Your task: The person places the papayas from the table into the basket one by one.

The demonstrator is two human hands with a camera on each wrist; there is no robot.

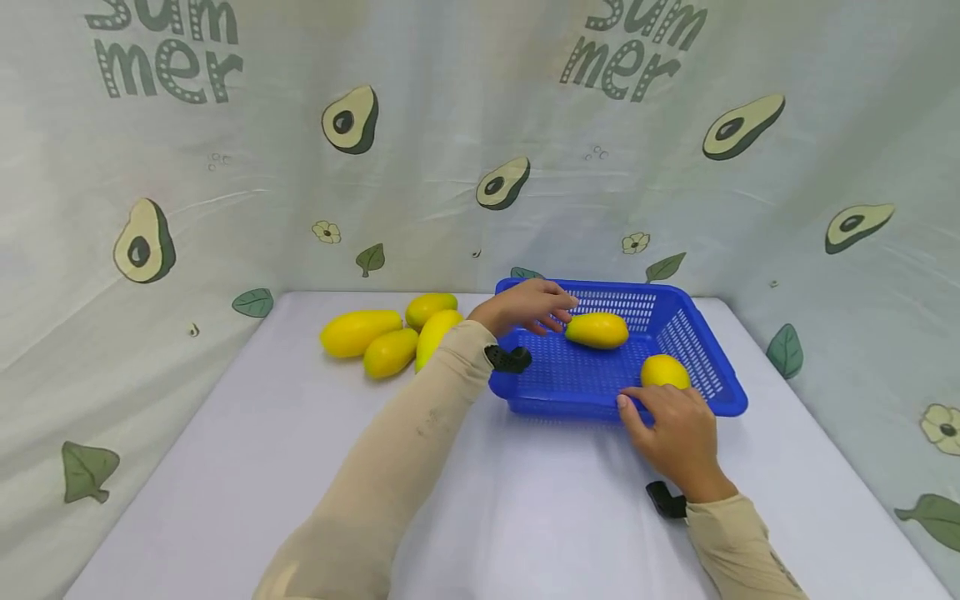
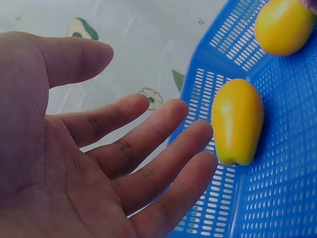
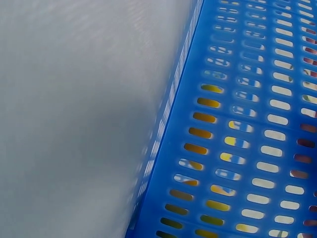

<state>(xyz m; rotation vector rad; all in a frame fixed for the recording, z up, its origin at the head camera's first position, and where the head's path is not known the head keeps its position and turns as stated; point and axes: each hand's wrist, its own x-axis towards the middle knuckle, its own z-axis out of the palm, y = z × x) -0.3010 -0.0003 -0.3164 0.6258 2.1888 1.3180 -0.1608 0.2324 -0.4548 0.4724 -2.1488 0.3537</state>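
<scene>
My left hand (image 1: 528, 306) hovers over the left side of the blue plastic basket (image 1: 555, 409), its fingers spread and nothing held. Just beyond its fingertips lies a smooth yellow papaya-shaped fruit (image 1: 597, 331) with a greenish tip, inside the basket against the back wall. The left wrist view shows the bare palm (image 2: 74, 183) beside that fruit (image 2: 238, 121). My right hand (image 1: 678, 433) grips the basket's front rim, thumb toward the outside and fingers over the edge. Right behind those fingers sits a rounder yellow fruit (image 1: 664, 372) in the basket. Only the slotted wall (image 3: 237, 129) fills the right wrist view.
Several more yellow fruits lie in a cluster left of the basket, among them a long one (image 1: 361, 333) and a smaller one (image 1: 391, 353). My left forearm partly covers another (image 1: 437, 335). White cloth covers the table (image 1: 225, 467); a printed curtain (image 1: 420, 108) hangs behind.
</scene>
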